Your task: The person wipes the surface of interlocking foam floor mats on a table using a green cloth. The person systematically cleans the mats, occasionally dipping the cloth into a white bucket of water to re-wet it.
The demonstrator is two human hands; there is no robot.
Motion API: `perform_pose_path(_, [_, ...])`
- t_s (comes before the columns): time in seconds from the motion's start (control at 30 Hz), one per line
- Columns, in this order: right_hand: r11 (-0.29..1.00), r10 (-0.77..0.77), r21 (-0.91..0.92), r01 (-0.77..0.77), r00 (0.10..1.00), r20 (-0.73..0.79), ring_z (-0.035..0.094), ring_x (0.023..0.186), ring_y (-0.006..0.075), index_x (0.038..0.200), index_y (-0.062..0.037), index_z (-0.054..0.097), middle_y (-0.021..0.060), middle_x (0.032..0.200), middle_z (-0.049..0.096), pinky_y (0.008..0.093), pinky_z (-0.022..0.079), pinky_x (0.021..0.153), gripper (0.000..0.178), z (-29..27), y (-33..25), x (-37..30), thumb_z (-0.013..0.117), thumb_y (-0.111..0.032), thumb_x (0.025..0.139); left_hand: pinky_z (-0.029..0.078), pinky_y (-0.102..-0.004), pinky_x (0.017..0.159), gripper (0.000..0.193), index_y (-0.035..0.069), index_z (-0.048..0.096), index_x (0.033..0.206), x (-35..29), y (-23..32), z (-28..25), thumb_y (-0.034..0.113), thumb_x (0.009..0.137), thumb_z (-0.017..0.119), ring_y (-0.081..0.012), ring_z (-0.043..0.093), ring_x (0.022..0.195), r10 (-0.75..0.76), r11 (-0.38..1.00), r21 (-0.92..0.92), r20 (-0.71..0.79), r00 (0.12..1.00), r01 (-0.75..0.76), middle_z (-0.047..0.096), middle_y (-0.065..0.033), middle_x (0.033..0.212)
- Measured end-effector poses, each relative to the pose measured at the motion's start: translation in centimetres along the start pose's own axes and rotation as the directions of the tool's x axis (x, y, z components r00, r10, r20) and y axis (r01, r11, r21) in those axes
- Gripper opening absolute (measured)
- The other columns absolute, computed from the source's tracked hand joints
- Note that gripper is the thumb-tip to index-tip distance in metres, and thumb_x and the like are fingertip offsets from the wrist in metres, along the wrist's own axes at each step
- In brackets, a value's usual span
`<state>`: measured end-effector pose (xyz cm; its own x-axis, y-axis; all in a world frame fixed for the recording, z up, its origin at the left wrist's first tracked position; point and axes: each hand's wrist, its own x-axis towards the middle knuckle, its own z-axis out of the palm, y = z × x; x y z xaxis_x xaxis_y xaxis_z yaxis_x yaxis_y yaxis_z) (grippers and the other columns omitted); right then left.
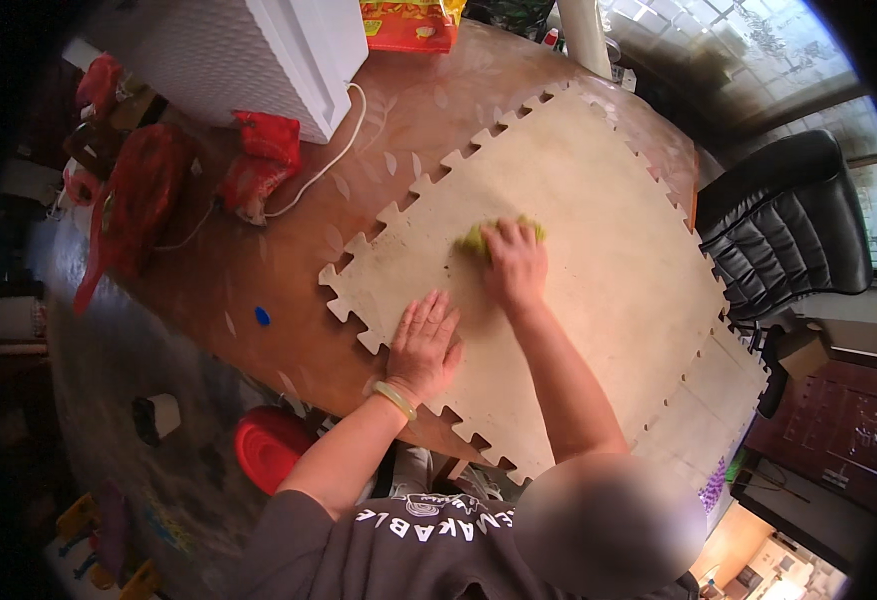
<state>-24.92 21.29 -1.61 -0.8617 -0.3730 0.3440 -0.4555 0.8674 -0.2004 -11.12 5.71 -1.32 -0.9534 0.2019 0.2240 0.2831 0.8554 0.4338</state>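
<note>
A cream foam mat [599, 230] with jigsaw-cut edges lies on the brown table. My right hand [516, 268] is closed over a yellow-green cloth [474, 240], pressing it onto the mat. Part of the cloth is hidden beneath my fingers, so I cannot tell whether it is folded or bunched. Dark specks dot the mat just left of the cloth. Close to the mat's left edge, my left hand [426, 345] rests flat with its fingers stretched out and holds nothing. A pale bangle [396, 400] circles my left wrist.
On the table [309, 270] stand a white box-shaped thing [259, 60] with a white cord, red plastic bags [262, 160] and a small blue disc [263, 316]. Below the near edge is a red round stool or basin [269, 447]. A black padded chair [784, 225] stands right.
</note>
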Motion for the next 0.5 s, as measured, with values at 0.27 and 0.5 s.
perform_pose_path(0.27, [0.999,-0.044,0.034,0.042,0.998,0.052,0.052,0.111,0.0272,0.118,-0.0147,0.062,0.0071,0.118,0.056,0.0388,0.045,0.084,0.047,-3.4,-2.2,-7.7,0.061,-0.009,0.072,0.026,-0.0440,0.116,0.044,0.004,0.059,0.120,0.0,0.0,0.1,0.020,0.078,0.066,-0.0280,0.040,0.136,0.018,1.000,0.013,-0.025,1.000,-0.017,0.047,-0.0141,0.142])
perform_pose_path(0.5, [0.995,0.047,-0.082,-0.056,0.993,-0.109,0.055,0.102,0.0274,0.103,-0.0148,0.064,0.0045,0.110,0.060,0.0400,0.047,0.078,0.033,1.4,2.5,3.5,0.062,-0.008,0.072,0.027,-0.0449,0.115,0.045,0.004,0.058,0.123,-0.5,-0.1,0.3,0.020,0.081,0.065,-0.0285,0.041,0.135,0.022,1.000,-0.016,-0.003,1.000,-0.022,0.049,-0.0141,0.141])
